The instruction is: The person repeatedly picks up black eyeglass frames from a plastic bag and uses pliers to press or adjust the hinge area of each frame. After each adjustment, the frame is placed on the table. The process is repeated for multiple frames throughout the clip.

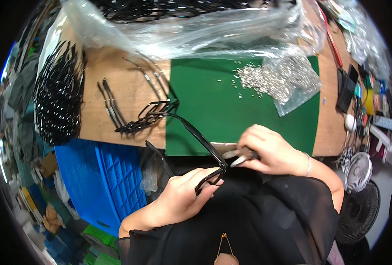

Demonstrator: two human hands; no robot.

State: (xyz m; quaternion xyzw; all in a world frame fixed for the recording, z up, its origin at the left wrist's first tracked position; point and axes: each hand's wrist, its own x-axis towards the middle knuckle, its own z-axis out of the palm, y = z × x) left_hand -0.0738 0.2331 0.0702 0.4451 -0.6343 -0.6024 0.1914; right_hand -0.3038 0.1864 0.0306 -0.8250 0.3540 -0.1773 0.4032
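My left hand is closed on the front of a black eyeglass frame, close to my body at the table's front edge. One temple of it reaches up over the green mat. My right hand grips pliers, whose metal jaws meet the corner of the frame by the hinge; whether they bite on anything there is too small to tell. More black eyeglass frames lie together on the wood, left of the mat. Tiny silver metal parts spill from a clear bag onto the mat.
A thick bundle of glossy black strips lies at the table's left. Clear plastic sheeting spans the back, with black pieces behind it. A blue crate stands below left. A black flat object and fans are at right.
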